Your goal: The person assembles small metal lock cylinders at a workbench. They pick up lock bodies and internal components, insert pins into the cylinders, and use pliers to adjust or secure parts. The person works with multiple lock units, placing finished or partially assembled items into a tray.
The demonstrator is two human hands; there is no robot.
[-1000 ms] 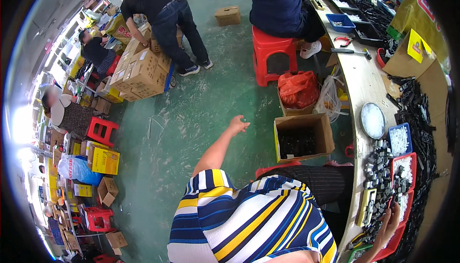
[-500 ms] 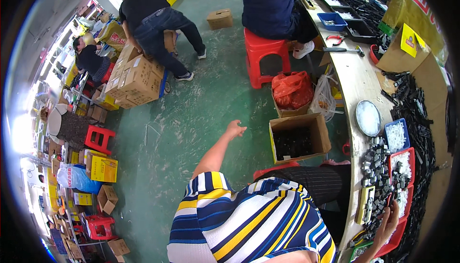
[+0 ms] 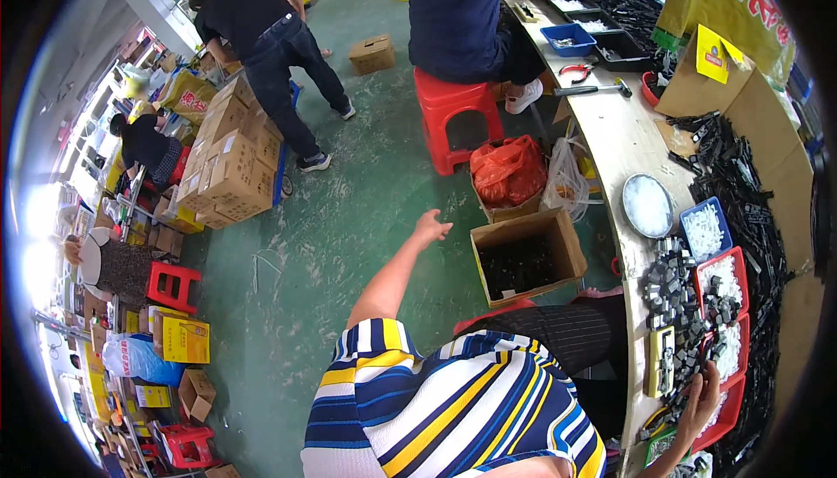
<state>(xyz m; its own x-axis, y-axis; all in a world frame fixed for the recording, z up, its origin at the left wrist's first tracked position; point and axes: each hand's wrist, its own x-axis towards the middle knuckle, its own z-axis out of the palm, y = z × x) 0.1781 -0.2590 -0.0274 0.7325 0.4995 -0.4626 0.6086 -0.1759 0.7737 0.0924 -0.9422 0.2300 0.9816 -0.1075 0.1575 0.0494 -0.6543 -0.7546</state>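
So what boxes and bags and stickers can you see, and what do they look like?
Open cardboard box: floor beside the bench, brown, dark parts inside.
Stacked cartons: left floor, brown with pale labels.
Yellow tag: on a brown box, bench top.
Red bag: in a box by the red stool.

An open brown cardboard box (image 3: 528, 254) sits on the green floor beside the bench — flaps up, dark small parts inside. On the bench edge lies a heap of small black-and-grey parts (image 3: 676, 284) — loose, jumbled.

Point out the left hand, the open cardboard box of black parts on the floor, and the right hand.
left hand (image 3: 432, 227), head view, on the back of the hand.
cardboard box (image 3: 558, 232), head view, on its right wall.
right hand (image 3: 700, 404), head view, on the back of the hand.
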